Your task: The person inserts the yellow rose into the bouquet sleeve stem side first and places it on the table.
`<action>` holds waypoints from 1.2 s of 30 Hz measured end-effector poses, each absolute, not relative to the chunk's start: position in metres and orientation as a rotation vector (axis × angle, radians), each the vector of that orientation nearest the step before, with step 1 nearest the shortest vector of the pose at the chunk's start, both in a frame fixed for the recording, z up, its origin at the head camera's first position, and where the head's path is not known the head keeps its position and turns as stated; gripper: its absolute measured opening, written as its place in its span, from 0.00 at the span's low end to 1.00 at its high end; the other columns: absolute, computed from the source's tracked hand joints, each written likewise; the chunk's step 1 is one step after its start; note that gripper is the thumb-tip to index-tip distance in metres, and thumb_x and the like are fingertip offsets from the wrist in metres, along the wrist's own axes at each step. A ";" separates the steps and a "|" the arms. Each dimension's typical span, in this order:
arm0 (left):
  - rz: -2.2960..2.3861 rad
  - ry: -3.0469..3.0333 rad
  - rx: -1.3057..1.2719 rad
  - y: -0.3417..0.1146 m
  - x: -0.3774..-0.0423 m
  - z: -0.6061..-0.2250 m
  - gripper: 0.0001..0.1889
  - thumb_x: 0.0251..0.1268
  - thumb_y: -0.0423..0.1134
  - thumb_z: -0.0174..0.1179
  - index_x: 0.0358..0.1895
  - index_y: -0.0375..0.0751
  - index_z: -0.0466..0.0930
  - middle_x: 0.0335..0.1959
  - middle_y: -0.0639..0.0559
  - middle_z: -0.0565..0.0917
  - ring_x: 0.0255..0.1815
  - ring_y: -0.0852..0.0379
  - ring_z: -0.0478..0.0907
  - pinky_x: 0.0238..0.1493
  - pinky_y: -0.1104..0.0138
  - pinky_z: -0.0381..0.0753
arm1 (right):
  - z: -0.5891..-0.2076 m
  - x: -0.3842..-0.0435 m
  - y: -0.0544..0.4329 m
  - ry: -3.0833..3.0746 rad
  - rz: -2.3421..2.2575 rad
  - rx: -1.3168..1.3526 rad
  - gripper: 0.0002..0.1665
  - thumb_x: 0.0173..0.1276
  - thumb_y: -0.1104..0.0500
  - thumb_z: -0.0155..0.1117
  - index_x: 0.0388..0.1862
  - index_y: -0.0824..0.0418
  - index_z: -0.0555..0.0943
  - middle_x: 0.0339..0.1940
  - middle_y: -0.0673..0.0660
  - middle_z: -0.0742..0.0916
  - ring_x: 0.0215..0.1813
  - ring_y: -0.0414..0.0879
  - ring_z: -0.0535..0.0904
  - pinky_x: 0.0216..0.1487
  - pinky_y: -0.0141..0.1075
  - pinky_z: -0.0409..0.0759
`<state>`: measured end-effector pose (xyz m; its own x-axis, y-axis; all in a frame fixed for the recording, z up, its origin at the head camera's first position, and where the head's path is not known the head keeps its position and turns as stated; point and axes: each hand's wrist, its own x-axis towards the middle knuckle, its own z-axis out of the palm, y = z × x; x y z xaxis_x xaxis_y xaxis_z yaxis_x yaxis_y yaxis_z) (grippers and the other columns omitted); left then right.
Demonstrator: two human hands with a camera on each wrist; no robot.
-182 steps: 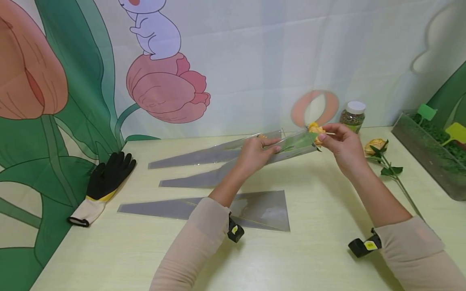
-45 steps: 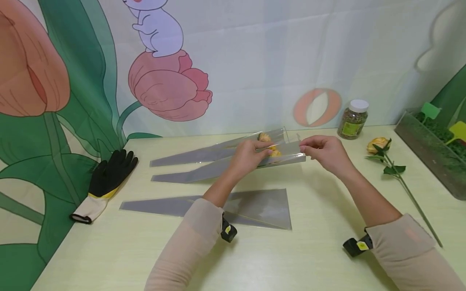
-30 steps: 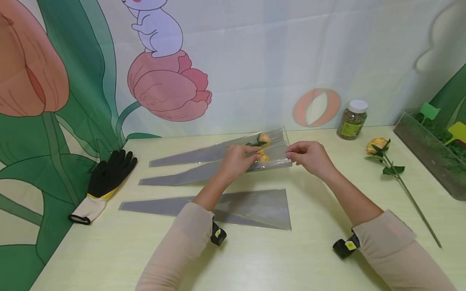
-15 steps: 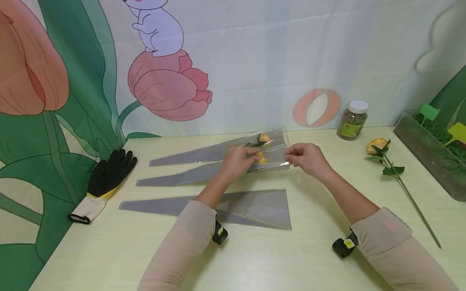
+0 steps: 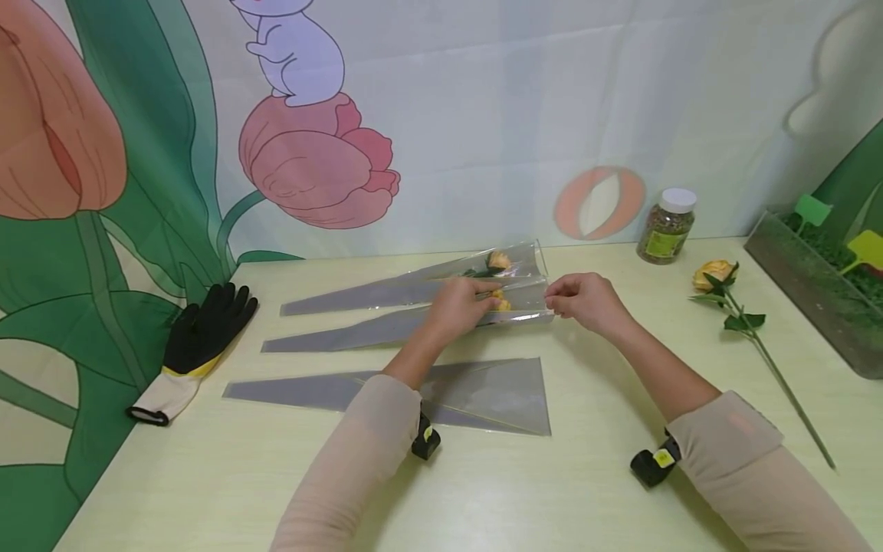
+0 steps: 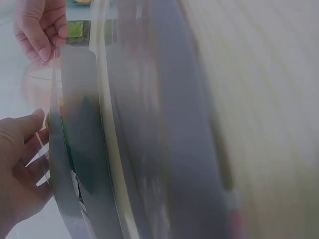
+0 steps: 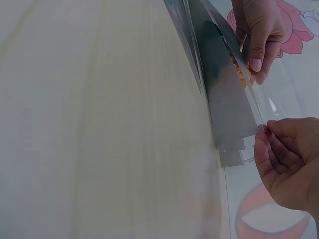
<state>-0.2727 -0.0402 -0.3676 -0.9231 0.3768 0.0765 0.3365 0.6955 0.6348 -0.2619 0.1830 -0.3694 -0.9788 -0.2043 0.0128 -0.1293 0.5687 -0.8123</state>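
My left hand (image 5: 458, 307) grips a tapered clear plastic flower sleeve (image 5: 352, 330), thumb on the near side. Inside the sleeve, beside that thumb, shows a yellow-orange artificial rose (image 5: 503, 303); its stem is mostly hidden. At the wide mouth, my right hand (image 5: 586, 303) pinches the film's edge between thumb and forefinger, as the right wrist view also shows with the pinching fingertips (image 7: 264, 128). Just behind lies another sleeve (image 5: 359, 297) with a peach rose (image 5: 500, 262) in it. Nearer the front, a third sleeve (image 5: 497, 387) lies flat under my left forearm.
A loose rose (image 5: 715, 274) with a long stem lies at the right. Behind it stands a white-lidded jar (image 5: 665, 226), and a clear planter box (image 5: 821, 310) of greenery borders the right side. A black-and-white work glove (image 5: 207, 337) rests at the left edge.
The rose has gone from the sleeve's mouth to well inside it. My right hand has shifted from the bloom to the film's edge. The sleeve has moved left and lower.
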 end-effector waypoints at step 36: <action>0.752 2.914 0.776 -0.147 -0.236 -0.379 0.20 0.67 0.34 0.54 0.60 0.30 0.71 0.59 0.38 0.73 0.61 0.44 0.67 0.60 0.56 0.64 | -0.371 -0.264 0.190 2.684 -1.191 -0.343 0.11 0.64 0.62 0.60 0.35 0.71 0.82 0.21 0.55 0.83 0.26 0.45 0.78 0.33 0.40 0.78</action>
<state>-0.2356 -0.1470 -0.3794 -0.8748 0.4762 0.0889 0.4598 0.7584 0.4620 -0.2643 0.1897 -0.3713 -0.9562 -0.2830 -0.0744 -0.1348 0.6517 -0.7464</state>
